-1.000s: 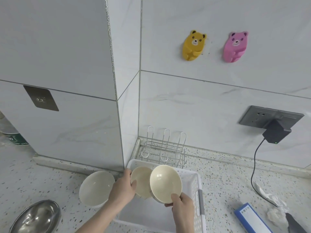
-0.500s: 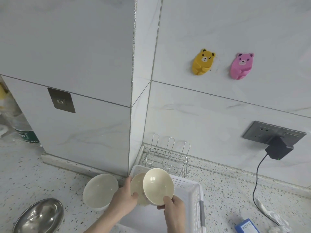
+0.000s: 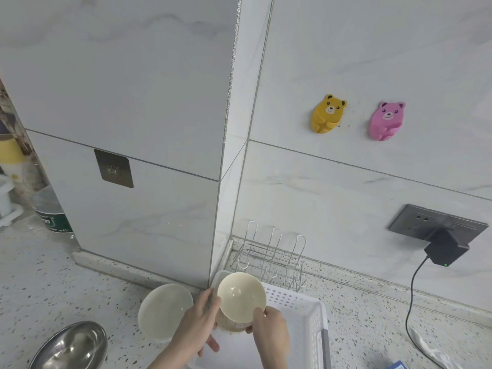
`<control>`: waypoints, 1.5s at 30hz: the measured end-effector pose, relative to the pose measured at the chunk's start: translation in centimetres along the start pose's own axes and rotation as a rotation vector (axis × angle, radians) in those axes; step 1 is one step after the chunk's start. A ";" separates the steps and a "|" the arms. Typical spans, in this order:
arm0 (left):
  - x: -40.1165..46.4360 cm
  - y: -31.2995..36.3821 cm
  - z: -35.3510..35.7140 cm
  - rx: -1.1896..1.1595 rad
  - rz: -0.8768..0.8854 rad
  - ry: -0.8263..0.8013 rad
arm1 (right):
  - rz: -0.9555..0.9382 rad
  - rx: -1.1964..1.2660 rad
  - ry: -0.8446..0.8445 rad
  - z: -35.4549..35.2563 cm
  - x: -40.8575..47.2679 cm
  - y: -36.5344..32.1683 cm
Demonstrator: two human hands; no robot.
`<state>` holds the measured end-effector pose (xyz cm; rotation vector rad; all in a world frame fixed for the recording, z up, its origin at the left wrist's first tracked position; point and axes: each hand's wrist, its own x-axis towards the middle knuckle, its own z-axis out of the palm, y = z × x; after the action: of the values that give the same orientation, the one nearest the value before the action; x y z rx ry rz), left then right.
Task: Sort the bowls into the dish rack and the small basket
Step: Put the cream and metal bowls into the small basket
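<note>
- Both hands, left hand [image 3: 198, 324] & right hand [image 3: 270, 334], are gripping cream bowls [image 3: 241, 296] over white basket [image 3: 300, 315], prob. two nested.
- Dish rack [image 3: 271, 251] is sitting empty; white bowl [image 3: 163, 311] & steel bowl [image 3: 72, 347] are waiting on tabletop [image 3: 53, 283].

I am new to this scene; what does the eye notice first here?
Two hands, left hand and right hand, hold cream bowls over the white basket at bottom centre. On the wall at upper right hang a yellow bear and a pink bear.
</note>
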<state>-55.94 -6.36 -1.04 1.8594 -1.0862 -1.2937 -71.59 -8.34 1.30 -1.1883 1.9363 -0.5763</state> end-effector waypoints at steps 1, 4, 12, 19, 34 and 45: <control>0.0 -0.1 0.0 0.019 0.008 0.004 | -0.001 -0.022 0.000 0.0 0.1 -0.2; 0.1 -0.3 0.1 0.055 0.035 0.018 | 0.013 -0.084 -0.014 0.1 0.3 -0.4; 0.4 -0.5 0.4 0.071 0.072 0.039 | 0.048 -0.109 -0.011 1.1 0.6 0.3; 0.6 -0.8 0.5 0.069 0.076 0.045 | 0.055 -0.129 0.017 2.1 0.5 0.6; -0.7 -0.1 0.1 0.104 0.110 0.016 | 0.207 0.529 -0.244 1.6 -0.8 1.4; -2.0 0.5 -0.3 -0.011 0.071 -0.035 | 0.151 0.592 -0.287 0.1 -3.4 1.6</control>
<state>-56.16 -4.79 0.30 1.7797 -1.1509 -1.2930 -71.48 -4.57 1.45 -0.6963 1.4506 -0.7813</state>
